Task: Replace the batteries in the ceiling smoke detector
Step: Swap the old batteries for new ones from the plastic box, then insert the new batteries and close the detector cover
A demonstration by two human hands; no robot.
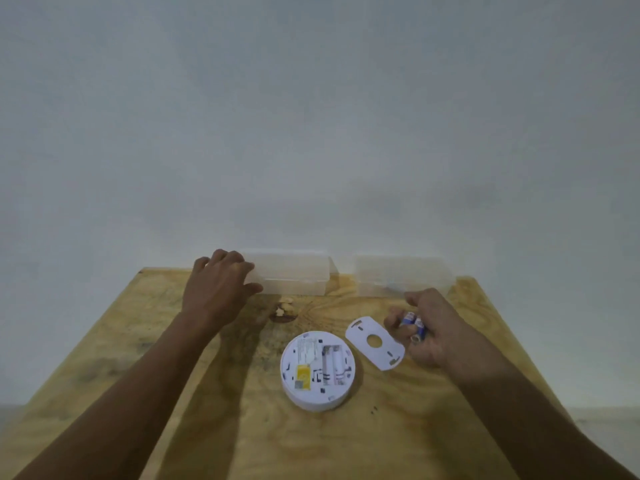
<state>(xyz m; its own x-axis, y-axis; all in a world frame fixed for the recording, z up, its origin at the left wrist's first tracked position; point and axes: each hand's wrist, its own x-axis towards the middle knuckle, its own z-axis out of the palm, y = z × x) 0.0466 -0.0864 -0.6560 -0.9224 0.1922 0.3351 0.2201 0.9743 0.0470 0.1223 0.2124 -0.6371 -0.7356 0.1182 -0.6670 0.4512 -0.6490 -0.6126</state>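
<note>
A round white smoke detector (318, 370) lies back-side up on the wooden table (207, 427), its battery bay exposed and showing no batteries. Just right of it lies its flat white mounting plate (374, 342). My right hand (427, 332) is closed around blue and white batteries (414, 323), beside the plate. My left hand (221, 285) rests with spread fingers on the left end of a clear plastic box (294, 271) at the table's far edge.
A second clear plastic box (401, 277) stands at the far right edge against a plain grey wall. A dark knot (284, 311) marks the wood between the boxes and the detector. The table narrows toward the wall.
</note>
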